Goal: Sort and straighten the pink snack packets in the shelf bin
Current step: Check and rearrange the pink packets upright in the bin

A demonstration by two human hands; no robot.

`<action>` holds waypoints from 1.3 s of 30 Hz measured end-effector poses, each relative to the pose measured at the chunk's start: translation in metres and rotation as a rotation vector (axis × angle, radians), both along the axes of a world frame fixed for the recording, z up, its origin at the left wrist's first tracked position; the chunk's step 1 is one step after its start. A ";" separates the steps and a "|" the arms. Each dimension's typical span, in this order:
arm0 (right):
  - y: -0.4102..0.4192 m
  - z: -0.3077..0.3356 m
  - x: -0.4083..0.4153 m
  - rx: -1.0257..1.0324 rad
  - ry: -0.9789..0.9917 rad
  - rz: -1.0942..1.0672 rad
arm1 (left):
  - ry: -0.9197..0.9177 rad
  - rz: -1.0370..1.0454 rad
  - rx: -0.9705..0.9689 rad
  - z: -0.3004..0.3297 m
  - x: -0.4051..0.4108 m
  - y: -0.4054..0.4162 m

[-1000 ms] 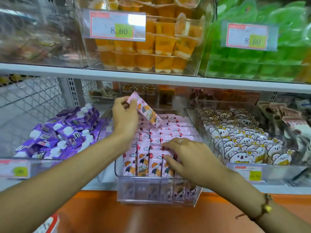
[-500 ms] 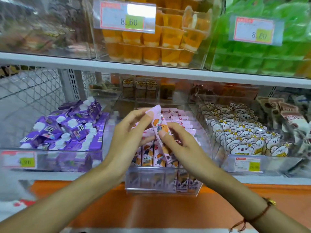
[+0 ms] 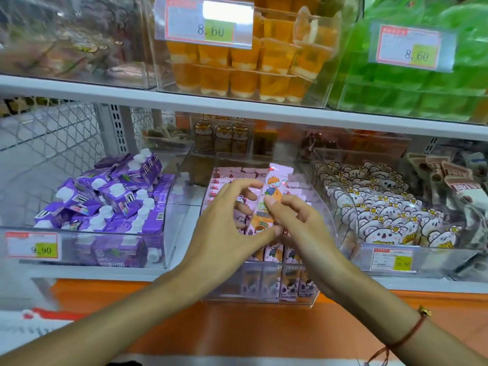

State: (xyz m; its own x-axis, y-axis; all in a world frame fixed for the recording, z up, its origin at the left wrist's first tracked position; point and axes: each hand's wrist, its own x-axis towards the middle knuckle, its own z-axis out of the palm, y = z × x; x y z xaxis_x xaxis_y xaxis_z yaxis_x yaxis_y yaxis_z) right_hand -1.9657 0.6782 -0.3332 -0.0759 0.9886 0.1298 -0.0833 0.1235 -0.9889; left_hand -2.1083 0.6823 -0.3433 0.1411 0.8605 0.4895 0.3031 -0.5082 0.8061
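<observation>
Left of the grip, purple drink cartons (image 3: 111, 204) are lying jumbled in their own clear bin. The left hand (image 3: 227, 223) is curling around a single pink snack packet (image 3: 269, 199), fingers behind it and thumb pinching near its lower end. The right hand (image 3: 293, 220) is closing on the same packet from the other side, its thumb pressing the printed front about midway up. The packet is standing nearly upright between the two hands, its top poking above the fingers, held just over the rows of pink packets (image 3: 232, 178) already filed in the clear shelf bin (image 3: 264, 294). Risks from here are looking modest: a light pinch on slick film could be letting the packet slide down crooked, and knuckles are sitting close enough to the front rows to be tipping them over. Right of the grip, koala-print packets (image 3: 390, 220) are filling the neighbouring bin.
</observation>
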 end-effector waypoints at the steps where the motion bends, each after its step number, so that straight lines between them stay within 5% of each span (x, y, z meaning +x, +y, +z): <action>1: 0.001 0.001 0.001 0.019 0.024 -0.019 | 0.011 0.010 0.026 0.001 0.000 0.000; 7: 0.002 0.008 0.011 0.045 0.009 0.092 | 0.006 0.008 0.000 0.000 -0.006 0.006; 14: -0.003 0.005 0.007 0.057 0.048 -0.115 | 0.190 0.027 0.117 -0.004 -0.004 0.003; 22: -0.014 0.007 0.001 0.331 -0.083 -0.111 | 0.123 0.101 0.249 0.005 -0.013 0.009; 28: -0.014 0.005 0.003 0.406 -0.191 -0.128 | 0.016 -0.016 0.128 0.011 -0.018 0.008; 33: -0.013 0.012 0.004 0.402 -0.305 -0.119 | -0.181 -0.108 -0.161 0.020 -0.017 0.004; 39: -0.019 0.020 0.003 0.369 -0.202 -0.083 | -0.433 -0.314 -0.532 0.029 -0.015 0.004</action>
State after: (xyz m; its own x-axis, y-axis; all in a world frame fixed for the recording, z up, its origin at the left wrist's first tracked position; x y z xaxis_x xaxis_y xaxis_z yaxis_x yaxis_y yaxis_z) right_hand -1.9629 0.6588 -0.3134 -0.0585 0.8826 0.4664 0.1323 0.4700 -0.8727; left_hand -2.1232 0.6868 -0.3146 0.3083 0.9474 0.0863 -0.1916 -0.0271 0.9811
